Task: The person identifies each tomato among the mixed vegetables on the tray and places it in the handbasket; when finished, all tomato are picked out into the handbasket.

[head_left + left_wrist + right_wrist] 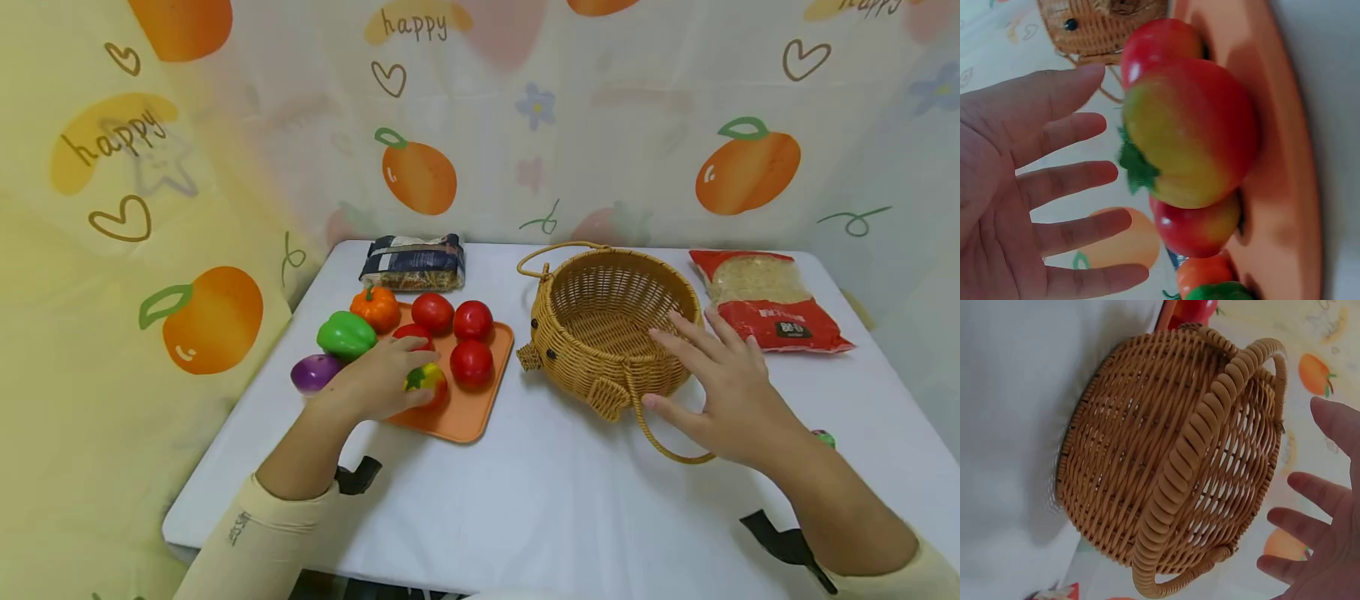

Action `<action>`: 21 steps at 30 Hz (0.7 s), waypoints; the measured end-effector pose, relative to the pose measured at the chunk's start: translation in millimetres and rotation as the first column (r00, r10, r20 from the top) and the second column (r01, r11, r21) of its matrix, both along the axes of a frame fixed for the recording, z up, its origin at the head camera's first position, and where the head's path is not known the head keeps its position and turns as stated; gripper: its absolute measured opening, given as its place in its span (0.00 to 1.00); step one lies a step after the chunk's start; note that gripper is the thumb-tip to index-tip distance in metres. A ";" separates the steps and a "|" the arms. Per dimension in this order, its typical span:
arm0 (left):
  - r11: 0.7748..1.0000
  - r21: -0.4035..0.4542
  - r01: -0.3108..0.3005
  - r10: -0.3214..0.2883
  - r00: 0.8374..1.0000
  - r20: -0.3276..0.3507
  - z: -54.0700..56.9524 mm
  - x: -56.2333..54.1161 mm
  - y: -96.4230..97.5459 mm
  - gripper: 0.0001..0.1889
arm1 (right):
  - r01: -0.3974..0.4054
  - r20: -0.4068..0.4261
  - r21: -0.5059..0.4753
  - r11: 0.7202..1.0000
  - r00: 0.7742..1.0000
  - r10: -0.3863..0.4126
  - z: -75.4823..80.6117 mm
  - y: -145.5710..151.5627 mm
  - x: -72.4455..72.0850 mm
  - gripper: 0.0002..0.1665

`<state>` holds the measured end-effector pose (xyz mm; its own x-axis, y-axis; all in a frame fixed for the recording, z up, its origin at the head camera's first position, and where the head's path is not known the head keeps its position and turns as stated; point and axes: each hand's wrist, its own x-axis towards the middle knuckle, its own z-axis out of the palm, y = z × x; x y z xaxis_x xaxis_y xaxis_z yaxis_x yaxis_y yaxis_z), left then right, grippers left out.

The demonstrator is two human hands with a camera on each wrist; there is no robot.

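Note:
My left hand (pixel 386 379) hovers over the orange tray (pixel 450 427), fingers spread. Under it lies a red-and-yellow tomato (pixel 429 377) with a green leafy top; the left wrist view shows the tomato (pixel 1194 134) just beyond the fingertips, nothing in the palm. Several red tomatoes (pixel 472 364) share the tray, one partly hidden by the hand. To the right stands a pig-shaped wicker basket (pixel 581 367). My right hand (pixel 727 400) is held beside its right rim with fingers spread, holding nothing. One basket handle (pixel 1185 456) hangs down on the near side.
A green bell pepper (pixel 347 335), an orange pumpkin (pixel 377 310) and a purple eggplant (pixel 315 372) lie at the tray's left. A dark-banded packet (pixel 414 265) lies behind the tray, a red packet (pixel 787 321) right of the basket. A small green item (pixel 824 438) peeks past my right forearm.

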<state>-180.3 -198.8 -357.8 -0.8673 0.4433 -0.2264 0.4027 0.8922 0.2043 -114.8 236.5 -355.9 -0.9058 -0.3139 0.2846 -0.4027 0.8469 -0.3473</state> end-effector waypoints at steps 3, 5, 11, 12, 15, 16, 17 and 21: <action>1.000 0.008 0.016 -0.016 0.999 0.030 -5.2 -1.2 0.2 0.27 | -0.042 0.004 0.011 0.999 0.999 0.042 -1.3 -3.3 -1.3 0.44; 0.999 0.020 0.036 -0.037 0.998 0.043 -8.7 -1.2 -0.1 0.26 | -0.050 0.013 0.020 0.999 0.999 0.049 -1.2 -6.3 -2.2 0.42; 0.994 0.064 0.092 -0.095 0.994 0.054 -14.5 -0.3 -0.5 0.24 | -0.052 0.010 0.035 0.998 0.999 0.051 -0.8 -17.3 -3.0 0.37; 0.993 0.068 0.096 -0.100 0.994 0.054 -15.2 -0.7 -0.6 0.24 | -0.052 0.006 0.038 0.998 0.999 0.052 -1.5 -18.5 -2.9 0.37; 0.992 0.076 0.105 -0.109 0.993 0.050 -16.7 -3.6 -0.5 0.24 | -0.059 -0.032 0.036 0.998 0.998 0.060 -4.0 -20.2 -3.2 0.36; 0.991 0.078 0.106 -0.110 0.993 0.051 -17.0 -4.8 -0.3 0.25 | -0.062 -0.050 0.036 0.997 0.997 0.064 -4.8 -20.3 -3.4 0.35; 0.991 0.078 0.109 -0.113 0.992 0.051 -17.3 -5.9 -0.3 0.25 | -0.065 -0.069 0.035 0.997 0.995 0.067 -5.5 -20.2 -3.6 0.35; 0.992 0.088 0.085 -0.092 0.993 0.077 -17.0 -8.4 -0.3 0.24 | -0.076 -0.114 0.026 0.997 0.990 0.078 -7.0 -19.6 -4.7 0.33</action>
